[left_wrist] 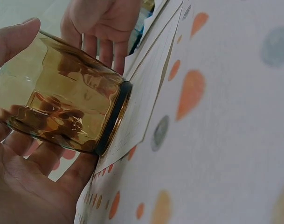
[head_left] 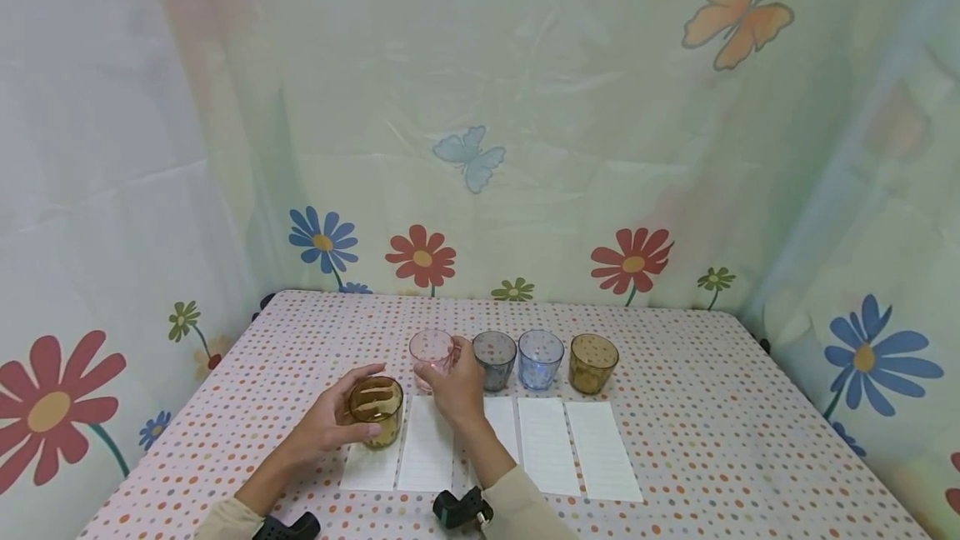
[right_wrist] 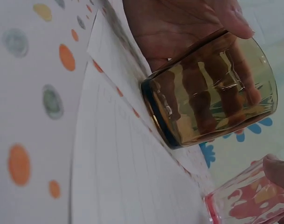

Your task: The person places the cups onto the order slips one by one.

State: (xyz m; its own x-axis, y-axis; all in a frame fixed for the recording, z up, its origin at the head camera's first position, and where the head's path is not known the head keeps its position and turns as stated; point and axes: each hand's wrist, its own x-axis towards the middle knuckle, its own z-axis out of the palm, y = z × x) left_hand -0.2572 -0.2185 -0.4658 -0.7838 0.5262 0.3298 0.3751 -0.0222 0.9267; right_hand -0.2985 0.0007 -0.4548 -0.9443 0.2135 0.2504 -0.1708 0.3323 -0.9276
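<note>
My left hand (head_left: 334, 413) grips an amber glass (head_left: 386, 417), its thumb in front and its fingers showing through the far wall. The glass is upright, close over the leftmost white paper (head_left: 367, 469). In the left wrist view, the dark thick base of the amber glass (left_wrist: 67, 93) stands near the paper. My right hand (head_left: 459, 386) holds a clear pink glass (head_left: 430, 347) by its right side, behind the papers. The right wrist view shows the thumb against the pink glass (right_wrist: 249, 198) at the lower right corner.
Right of the pink glass stand a grey glass (head_left: 495, 361), a blue glass (head_left: 541, 359) and another amber glass (head_left: 594, 363) in a row. Several white paper strips lie side by side before them, the rightmost paper (head_left: 604, 452) near the dotted tablecloth's (head_left: 712, 440) bare right part.
</note>
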